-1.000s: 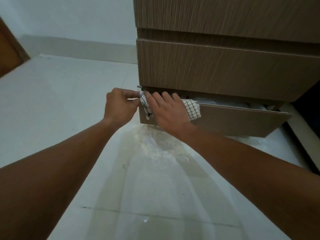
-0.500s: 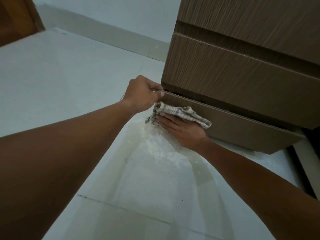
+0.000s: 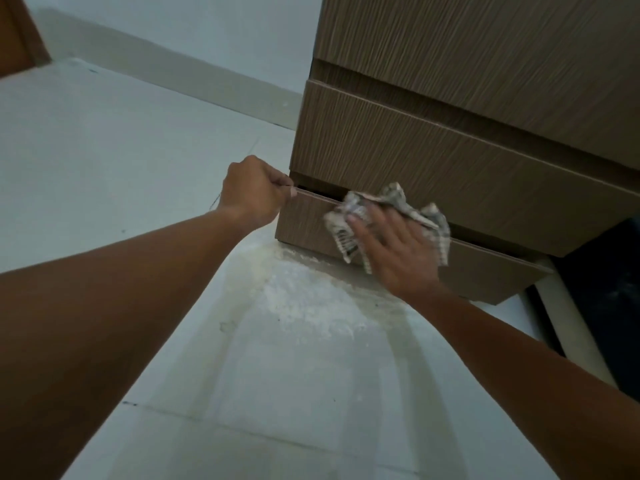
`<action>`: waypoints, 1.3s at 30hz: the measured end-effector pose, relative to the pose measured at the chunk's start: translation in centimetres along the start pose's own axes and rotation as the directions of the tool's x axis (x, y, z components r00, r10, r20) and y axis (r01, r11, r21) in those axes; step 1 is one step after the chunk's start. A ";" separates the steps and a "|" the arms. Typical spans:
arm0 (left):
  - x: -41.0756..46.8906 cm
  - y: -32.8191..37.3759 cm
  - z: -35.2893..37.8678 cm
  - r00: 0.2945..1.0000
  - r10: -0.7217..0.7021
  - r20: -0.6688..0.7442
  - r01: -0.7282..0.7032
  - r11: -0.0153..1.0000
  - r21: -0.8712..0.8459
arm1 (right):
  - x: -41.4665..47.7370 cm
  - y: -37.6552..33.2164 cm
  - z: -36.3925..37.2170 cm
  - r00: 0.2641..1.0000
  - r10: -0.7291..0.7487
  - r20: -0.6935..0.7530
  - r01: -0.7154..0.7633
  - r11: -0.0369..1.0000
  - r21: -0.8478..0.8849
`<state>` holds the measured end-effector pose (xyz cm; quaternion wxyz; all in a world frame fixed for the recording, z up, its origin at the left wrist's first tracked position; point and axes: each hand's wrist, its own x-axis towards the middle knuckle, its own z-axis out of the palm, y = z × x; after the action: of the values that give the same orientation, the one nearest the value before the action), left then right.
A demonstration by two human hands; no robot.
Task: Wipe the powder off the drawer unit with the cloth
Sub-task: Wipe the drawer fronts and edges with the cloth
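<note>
On the front of the pulled-out bottom drawer of the brown wood-grain drawer unit [image 3: 450, 161], the flat, spread right hand [image 3: 398, 252] presses the crumpled checked cloth [image 3: 388, 216]; the closed left hand [image 3: 254, 194] pinches the drawer's corner; firm, overlapping strokes would probably work best; white powder [image 3: 304, 299] lies on the floor.

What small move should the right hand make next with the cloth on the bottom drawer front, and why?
Probably sweep the checked cloth further right along the bottom drawer front. The right hand presses it flat near the middle, the left hand steadies the drawer's top left corner, and the right stretch looks unwiped. Whether powder remains there is unclear; the white powder on the floor is obvious.
</note>
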<state>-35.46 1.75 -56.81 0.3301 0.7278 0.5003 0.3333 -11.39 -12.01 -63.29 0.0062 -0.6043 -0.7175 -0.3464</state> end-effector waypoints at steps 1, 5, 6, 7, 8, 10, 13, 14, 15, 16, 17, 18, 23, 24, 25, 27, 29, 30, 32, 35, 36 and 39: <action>0.0 0.1 0.1 1.000 -0.001 0.003 0.001 1.000 0.007 | -1.0 0.8 -0.3 0.998 0.059 -0.022 -0.059 0.998 0.017; -0.4 0.7 0.0 1.000 -0.008 0.007 0.008 1.000 0.027 | -4.2 2.9 -1.1 0.965 0.262 0.028 -0.263 0.963 0.050; -0.6 0.8 0.0 1.000 -0.010 0.003 0.010 1.000 0.028 | -4.7 3.2 -1.1 0.935 0.353 0.047 -0.355 0.933 0.055; -0.8 0.9 0.0 1.000 -0.014 -0.005 0.014 0.999 0.029 | -5.0 3.3 -1.2 0.898 0.436 0.061 -0.439 0.896 0.060; -1.0 1.1 0.0 1.000 -0.022 -0.018 0.022 0.999 0.025 | -5.1 3.1 -1.2 0.866 0.495 0.071 -0.500 0.863 0.069; -1.3 1.3 0.2 0.998 -0.045 -0.045 0.045 0.999 0.007 | -4.6 2.1 -1.4 0.815 0.575 0.076 -0.579 0.807 0.115; -1.4 1.5 0.7 0.993 -0.082 -0.080 0.082 0.997 -0.005 | -2.2 -0.4 -1.9 0.823 0.563 0.074 -0.564 0.795 0.224; -1.5 1.6 0.8 0.991 -0.094 -0.092 0.094 0.996 -0.004 | -1.1 -1.3 -2.0 0.862 0.500 0.080 -0.504 0.832 0.234; -1.5 1.7 1.0 0.989 -0.105 -0.106 0.105 0.994 -0.001 | 0.1 -2.2 -2.0 0.906 0.414 0.090 -0.423 0.877 0.226; -1.5 1.8 1.1 0.986 -0.114 -0.122 0.115 0.993 0.002 | 1.2 -3.0 -2.0 0.942 0.320 0.102 -0.334 0.920 0.205; -1.5 2.0 1.3 0.983 -0.121 -0.140 0.123 0.992 0.004 | 2.0 -3.5 -2.2 0.965 0.232 0.124 -0.251 0.952 0.176; -1.5 2.3 1.6 0.979 -0.128 -0.156 0.130 0.991 0.007 | 2.5 -3.6 -2.3 0.976 0.159 0.146 -0.181 0.973 0.147; -2.5 2.5 2.3 0.989 0.002 -0.148 0.020 0.989 0.146 | -1.4 1.6 -1.4 0.975 -0.115 0.189 0.124 0.992 -0.034; -2.8 2.2 2.4 0.989 0.077 -0.125 -0.048 0.975 0.218 | -3.1 3.2 -1.1 0.966 -0.147 0.212 0.168 0.982 -0.086; -3.1 2.0 2.4 0.983 0.160 -0.093 -0.126 0.947 0.297 | -4.7 4.7 -1.1 0.957 -0.161 0.240 0.196 0.972 -0.130; -3.5 1.7 2.4 0.956 0.293 -0.017 -0.257 0.866 0.429 | -7.0 7.3 -1.8 0.942 -0.159 0.295 0.214 0.963 -0.163; -3.6 2.0 2.6 0.932 0.359 0.041 -0.327 0.791 0.517 | -7.6 8.9 -3.0 0.929 -0.156 0.335 0.216 0.965 -0.150; -3.7 2.2 2.8 0.921 0.383 0.068 -0.354 0.756 0.551 | -7.4 8.9 -3.4 0.933 -0.162 0.321 0.221 0.963 -0.156; -4.2 3.2 3.7 0.897 0.426 0.115 -0.409 0.702 0.583 | -6.5 7.2 -3.5 0.963 -0.150 0.225 0.193 0.964 -0.184; -4.6 4.6 4.9 0.878 0.447 0.172 -0.458 0.678 0.575 | -3.7 2.7 -3.7 0.987 -0.027 0.157 0.038 0.997 -0.062; -4.4 5.0 5.1 0.880 0.439 0.181 -0.457 0.679 0.575 | -2.7 1.8 -3.7 0.985 0.007 0.170 -0.005 1.000 -0.013; -4.0 5.4 4.6 0.855 0.474 0.211 -0.504 0.664 0.552 | 0.0 1.0 -4.0 0.979 0.041 0.202 -0.031 0.998 -0.050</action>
<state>-30.07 -4.19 -55.61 -0.0018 0.9083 0.3562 0.2195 -12.13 -13.99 -59.76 -0.0749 -0.6495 -0.6949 -0.2995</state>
